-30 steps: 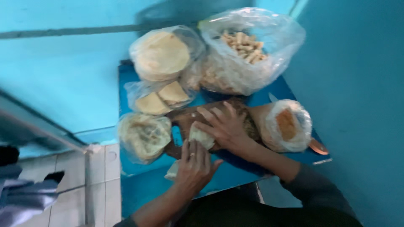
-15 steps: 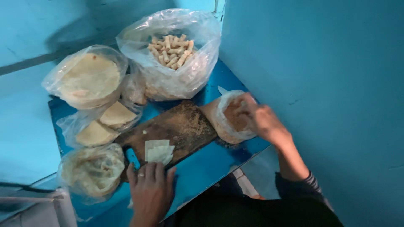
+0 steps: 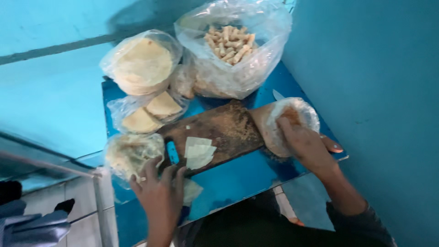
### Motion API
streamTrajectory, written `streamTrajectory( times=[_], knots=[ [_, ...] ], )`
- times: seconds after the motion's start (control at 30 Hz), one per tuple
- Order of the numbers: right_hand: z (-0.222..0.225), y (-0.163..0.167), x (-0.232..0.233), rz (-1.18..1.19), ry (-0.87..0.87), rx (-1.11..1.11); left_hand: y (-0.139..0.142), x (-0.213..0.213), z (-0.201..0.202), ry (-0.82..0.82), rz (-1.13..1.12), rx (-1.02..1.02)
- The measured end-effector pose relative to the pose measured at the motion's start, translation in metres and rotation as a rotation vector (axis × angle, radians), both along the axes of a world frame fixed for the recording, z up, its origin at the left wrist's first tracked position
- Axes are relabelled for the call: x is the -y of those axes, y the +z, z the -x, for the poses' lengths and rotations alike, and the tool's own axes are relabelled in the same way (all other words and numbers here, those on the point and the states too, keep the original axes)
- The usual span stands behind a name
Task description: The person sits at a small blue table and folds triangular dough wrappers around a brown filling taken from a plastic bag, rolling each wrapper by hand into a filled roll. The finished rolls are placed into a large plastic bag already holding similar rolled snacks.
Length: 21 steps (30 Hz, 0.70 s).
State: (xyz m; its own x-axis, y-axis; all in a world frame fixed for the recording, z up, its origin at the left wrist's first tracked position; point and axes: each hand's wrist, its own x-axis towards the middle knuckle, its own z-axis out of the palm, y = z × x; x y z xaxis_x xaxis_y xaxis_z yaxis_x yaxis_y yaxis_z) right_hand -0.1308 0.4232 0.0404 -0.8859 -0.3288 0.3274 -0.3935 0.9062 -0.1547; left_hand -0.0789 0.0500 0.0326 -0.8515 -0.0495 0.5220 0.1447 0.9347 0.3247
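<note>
A dark wooden board (image 3: 228,123) lies on a blue table (image 3: 247,178). A small stack of pale cut pastry sheets (image 3: 199,153) rests on the board's near end, with a short blue object (image 3: 172,152) beside it. My left hand (image 3: 157,194) lies at the board's front edge, fingers spread, fingertips by the blue object, holding nothing. My right hand (image 3: 306,146) reaches into a clear bag of brown filling (image 3: 297,110) at the board's right end. Its fingertips are hidden in the bag.
Clear bags crowd the back and left: round flat sheets (image 3: 141,64), triangular pieces (image 3: 151,112), small rolled pieces (image 3: 231,43), and a pale lump (image 3: 130,153). A knife (image 3: 278,94) lies under the filling bag. A blue wall (image 3: 375,91) stands close on the right.
My right hand left the pastry sheets on the board and went right into the filling bag. My left hand drew back to the board's front edge.
</note>
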Motion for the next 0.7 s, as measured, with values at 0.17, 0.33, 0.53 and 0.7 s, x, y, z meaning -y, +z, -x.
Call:
streamTrajectory(
  times=[0.17, 0.33, 0.53, 0.7],
  knots=[
    [0.008, -0.010, 0.004, 0.120, -0.220, -0.072, -0.015, -0.019, 0.003, 0.059, -0.078, -0.010],
    [0.004, 0.020, 0.007, 0.798, -0.308, -0.075, -0.025, -0.030, 0.005, 0.063, -0.087, -0.047],
    [0.014, 0.023, 0.089, 0.685, -0.185, 0.218, -0.029, -0.032, 0.004, 0.047, -0.118, -0.077],
    [0.021, -0.012, 0.172, 0.876, 0.247, 0.427, -0.030, -0.034, 0.005, 0.041, -0.112, -0.106]
  ],
)
